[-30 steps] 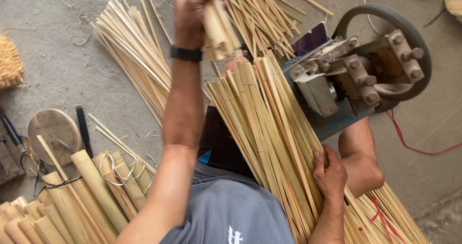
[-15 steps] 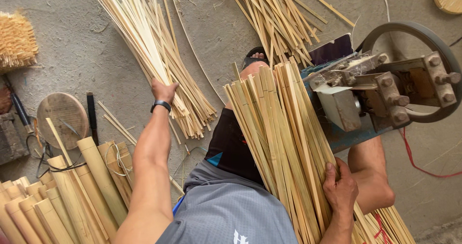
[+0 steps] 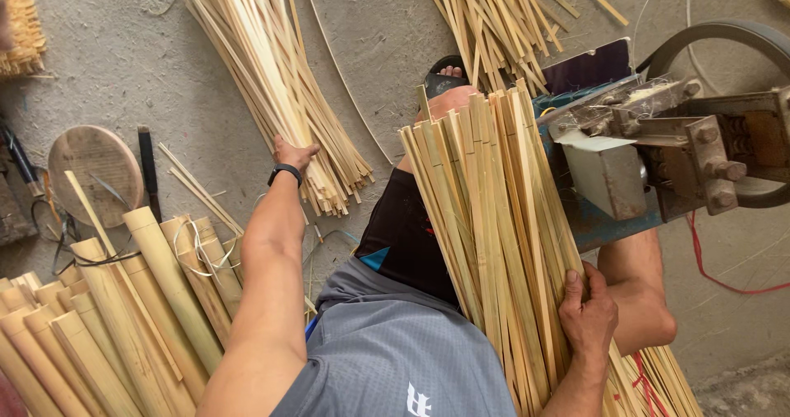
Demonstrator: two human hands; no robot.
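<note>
**Both hands on split bamboo**

While our right hand (image 3: 588,310) clasps the bundle of bamboo strips (image 3: 494,228) slanting across the lap, fingers curled round its edge, our left hand (image 3: 295,153) rests on the fanned pile of thin strips (image 3: 271,96) on the concrete floor (image 3: 107,63); whether it grips them we cannot tell. Bundle's upper end lies beside the blue splitting machine (image 3: 650,162). Whole bamboo culms (image 3: 123,318) lie at lower left, near a round wooden block (image 3: 95,170). More strips (image 3: 494,13) lie scattered beyond the sandalled foot (image 3: 448,75).
</note>
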